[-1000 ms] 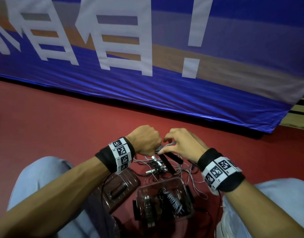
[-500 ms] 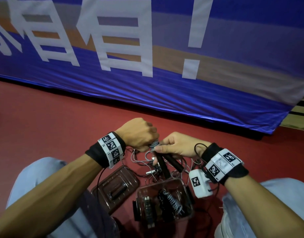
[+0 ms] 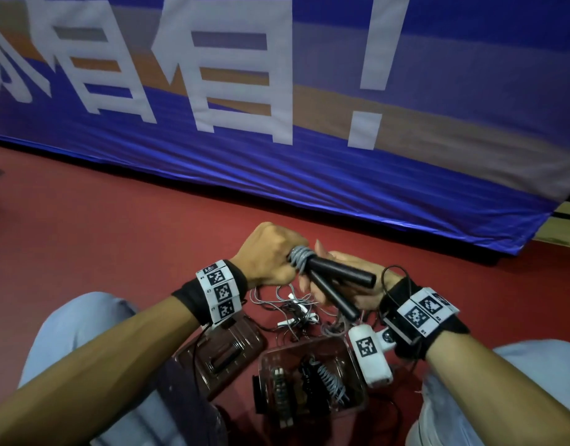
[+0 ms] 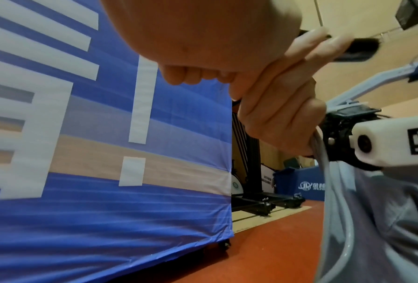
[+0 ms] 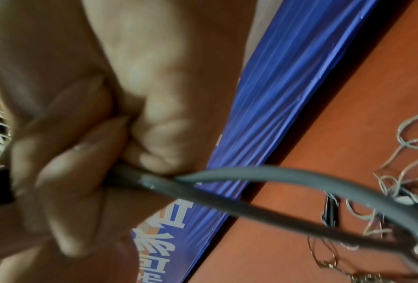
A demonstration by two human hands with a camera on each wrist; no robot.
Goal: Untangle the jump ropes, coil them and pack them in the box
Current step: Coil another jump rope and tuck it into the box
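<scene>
Two slim black jump-rope handles (image 3: 336, 280) sit in the right hand (image 3: 341, 284), whose fingers curl around them. Left hand (image 3: 270, 252) closes its fingers on the grey cord (image 3: 301, 255) wound round the handle tops. Nearer, on the red floor (image 3: 116, 236), stands the clear plastic box (image 3: 354, 365), its brown lid (image 3: 219, 352) to its left, tangled grey ropes (image 3: 293, 300) just beyond.

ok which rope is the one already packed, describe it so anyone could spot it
Below the hands sits a clear open box on the red floor. Inside lies a grey rope, wound tight like a spring, unlike the loose tangle beyond the box.
</scene>
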